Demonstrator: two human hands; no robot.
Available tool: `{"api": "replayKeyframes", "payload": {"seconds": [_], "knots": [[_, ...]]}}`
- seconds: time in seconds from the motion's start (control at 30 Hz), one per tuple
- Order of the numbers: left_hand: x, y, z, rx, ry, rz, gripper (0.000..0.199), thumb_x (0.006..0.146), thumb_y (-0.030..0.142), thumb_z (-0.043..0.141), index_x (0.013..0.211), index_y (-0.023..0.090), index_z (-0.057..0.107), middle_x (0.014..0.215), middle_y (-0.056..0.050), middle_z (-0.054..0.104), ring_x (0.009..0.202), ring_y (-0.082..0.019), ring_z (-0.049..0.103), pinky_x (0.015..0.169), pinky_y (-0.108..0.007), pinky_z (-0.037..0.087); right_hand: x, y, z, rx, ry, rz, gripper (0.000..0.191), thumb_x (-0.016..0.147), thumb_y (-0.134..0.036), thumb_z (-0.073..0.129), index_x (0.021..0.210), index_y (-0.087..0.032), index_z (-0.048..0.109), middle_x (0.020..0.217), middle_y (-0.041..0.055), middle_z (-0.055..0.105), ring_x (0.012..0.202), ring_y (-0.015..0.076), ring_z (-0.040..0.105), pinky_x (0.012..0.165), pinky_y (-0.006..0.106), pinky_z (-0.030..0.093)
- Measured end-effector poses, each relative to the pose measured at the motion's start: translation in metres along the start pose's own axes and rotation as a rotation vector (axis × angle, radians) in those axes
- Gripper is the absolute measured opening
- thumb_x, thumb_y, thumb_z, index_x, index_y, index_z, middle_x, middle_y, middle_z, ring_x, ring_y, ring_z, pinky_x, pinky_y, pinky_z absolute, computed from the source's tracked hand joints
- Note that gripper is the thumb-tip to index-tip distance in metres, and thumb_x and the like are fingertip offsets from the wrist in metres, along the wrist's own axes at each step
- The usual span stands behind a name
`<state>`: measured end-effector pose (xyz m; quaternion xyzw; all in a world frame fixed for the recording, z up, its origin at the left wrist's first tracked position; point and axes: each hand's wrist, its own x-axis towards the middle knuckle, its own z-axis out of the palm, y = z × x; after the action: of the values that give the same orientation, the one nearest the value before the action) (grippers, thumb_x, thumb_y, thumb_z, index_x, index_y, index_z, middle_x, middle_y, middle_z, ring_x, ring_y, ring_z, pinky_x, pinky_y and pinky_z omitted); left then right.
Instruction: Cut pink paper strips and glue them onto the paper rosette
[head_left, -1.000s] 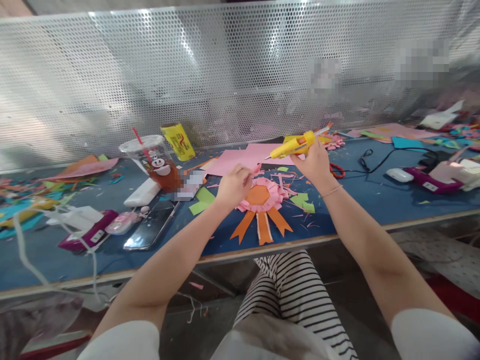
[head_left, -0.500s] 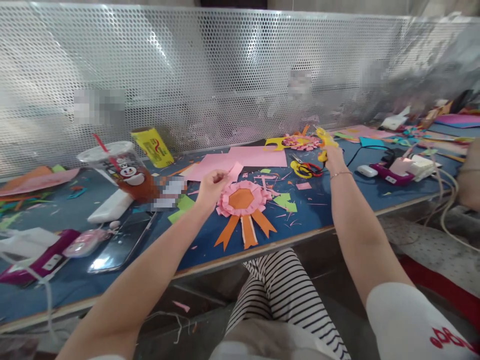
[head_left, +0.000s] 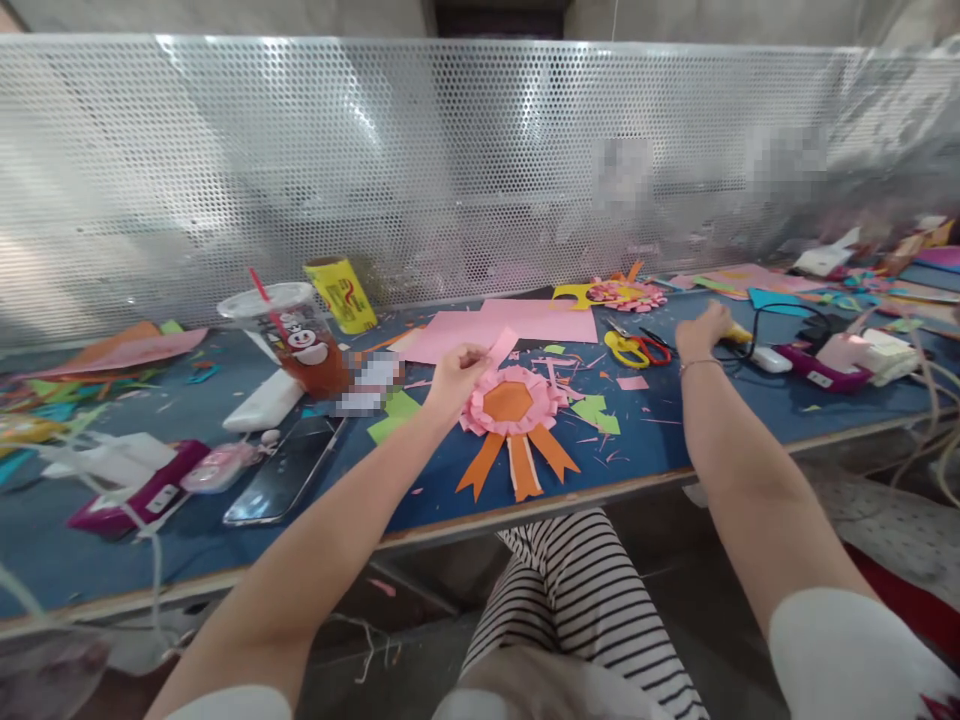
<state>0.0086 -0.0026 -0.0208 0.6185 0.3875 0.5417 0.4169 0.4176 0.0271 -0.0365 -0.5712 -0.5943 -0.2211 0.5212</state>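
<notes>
My left hand [head_left: 461,375] pinches a small pink paper strip [head_left: 504,345] above the upper left edge of a paper rosette [head_left: 508,402]. This rosette has a pleated pink border, an orange centre and orange ribbon tails, and lies flat on the blue table [head_left: 420,480]. My right hand [head_left: 701,330] is stretched out to the right, low over the table, with its fingers curled on a yellow glue gun [head_left: 739,336]. Most of the glue gun is hidden behind the hand. Yellow-and-red-handled scissors [head_left: 636,348] lie just left of my right hand.
Pink sheets [head_left: 487,325] and a second rosette [head_left: 626,292] lie by the perforated metal screen [head_left: 450,170]. At left stand a drink cup [head_left: 300,340] and a yellow can [head_left: 341,295], with a phone [head_left: 285,475] nearby. A black cable [head_left: 772,308] loops at right; green scraps [head_left: 596,413] are scattered.
My right hand has moved right and lowered the glue gun from a raised position toward the table. My left hand keeps the pink strip by the rosette. The view has shifted slightly.
</notes>
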Motion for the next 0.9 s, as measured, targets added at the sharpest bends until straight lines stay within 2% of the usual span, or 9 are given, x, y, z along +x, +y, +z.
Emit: {"api": "replayKeyframes", "payload": {"seconds": [0.07, 0.1, 0.17, 0.27, 0.3, 0.4, 0.57, 0.8, 0.9], "knots": [[-0.001, 0.0, 0.002, -0.028, -0.003, -0.005, 0.017, 0.061, 0.023, 0.066, 0.076, 0.015, 0.062, 0.071, 0.0, 0.063, 0.068, -0.01, 0.057, 0.068, -0.023, 0.043, 0.002, -0.024, 0.015, 0.03, 0.066, 0.18, 0.02, 0.084, -0.029, 0.045, 0.092, -0.016, 0.058, 0.101, 0.0185, 0.057, 0.102, 0.0322, 0.05, 0.086, 0.056, 0.037], [-0.002, 0.0, 0.003, -0.042, -0.004, -0.012, 0.016, 0.061, 0.023, 0.066, 0.075, 0.016, 0.062, 0.071, 0.001, 0.062, 0.068, -0.01, 0.057, 0.068, -0.023, 0.043, 0.001, -0.042, 0.024, 0.119, 0.009, 0.208, 0.021, 0.083, -0.03, 0.045, 0.091, -0.016, 0.057, 0.102, 0.0178, 0.057, 0.101, 0.0295, 0.05, 0.088, 0.054, 0.037], [-0.003, 0.001, 0.005, -0.063, -0.003, -0.025, 0.015, 0.062, 0.022, 0.066, 0.075, 0.016, 0.061, 0.07, 0.001, 0.062, 0.067, -0.009, 0.057, 0.068, -0.023, 0.043, -0.005, -0.086, 0.043, 0.261, -0.12, 0.152, 0.022, 0.082, -0.033, 0.045, 0.088, -0.016, 0.057, 0.094, 0.012, 0.061, 0.088, 0.0205, 0.055, 0.083, 0.042, 0.044], [-0.006, 0.004, 0.007, -0.065, 0.001, -0.02, 0.013, 0.063, 0.021, 0.066, 0.074, 0.016, 0.06, 0.071, 0.001, 0.061, 0.067, -0.009, 0.056, 0.068, -0.022, 0.043, -0.027, -0.157, 0.064, 0.773, -0.483, 0.201, 0.032, 0.075, -0.039, 0.055, 0.098, -0.016, 0.055, 0.094, 0.0074, 0.06, 0.085, 0.0166, 0.056, 0.079, 0.036, 0.046], [-0.007, 0.005, 0.008, -0.061, -0.001, -0.011, 0.013, 0.063, 0.021, 0.065, 0.074, 0.016, 0.059, 0.071, 0.001, 0.06, 0.067, -0.009, 0.056, 0.068, -0.023, 0.043, -0.036, -0.177, 0.067, 0.909, -0.558, 0.24, 0.035, 0.074, -0.04, 0.057, 0.098, -0.016, 0.054, 0.094, 0.0063, 0.06, 0.083, 0.0159, 0.056, 0.078, 0.035, 0.046], [-0.011, 0.008, 0.01, -0.048, -0.021, 0.007, 0.013, 0.065, 0.022, 0.065, 0.074, 0.016, 0.057, 0.07, 0.001, 0.06, 0.066, -0.009, 0.055, 0.066, -0.023, 0.043, -0.057, -0.22, 0.07, 1.158, -0.656, 0.317, 0.035, 0.068, -0.039, 0.065, 0.095, -0.018, 0.055, 0.091, 0.0036, 0.061, 0.081, 0.0148, 0.055, 0.077, 0.032, 0.045], [-0.016, 0.008, 0.018, -0.066, -0.027, -0.008, 0.02, 0.065, 0.023, 0.066, 0.077, 0.017, 0.052, 0.068, 0.003, 0.058, 0.061, -0.009, 0.055, 0.061, -0.023, 0.043, -0.062, -0.234, 0.059, 1.259, -0.604, 0.427, 0.026, 0.065, -0.037, 0.068, 0.079, -0.018, 0.056, 0.077, -0.0008, 0.059, 0.072, 0.0123, 0.052, 0.072, 0.029, 0.043], [-0.023, 0.013, 0.024, -0.094, -0.038, -0.016, 0.02, 0.066, 0.021, 0.065, 0.083, 0.017, 0.055, 0.072, 0.001, 0.062, 0.071, -0.012, 0.06, 0.069, -0.026, 0.045, -0.058, -0.236, 0.053, 1.422, -0.577, 0.631, 0.027, 0.059, -0.035, 0.072, 0.075, -0.017, 0.058, 0.072, -0.0025, 0.058, 0.068, 0.0105, 0.051, 0.069, 0.026, 0.042], [-0.024, 0.015, 0.025, -0.106, -0.072, -0.024, 0.021, 0.065, 0.021, 0.067, 0.083, 0.016, 0.058, 0.074, 0.0, 0.063, 0.073, -0.012, 0.06, 0.072, -0.026, 0.045, -0.058, -0.239, 0.052, 1.422, -0.559, 0.663, 0.026, 0.057, -0.034, 0.072, 0.071, -0.018, 0.057, 0.07, -0.0034, 0.057, 0.065, 0.0095, 0.049, 0.066, 0.025, 0.041]]}}
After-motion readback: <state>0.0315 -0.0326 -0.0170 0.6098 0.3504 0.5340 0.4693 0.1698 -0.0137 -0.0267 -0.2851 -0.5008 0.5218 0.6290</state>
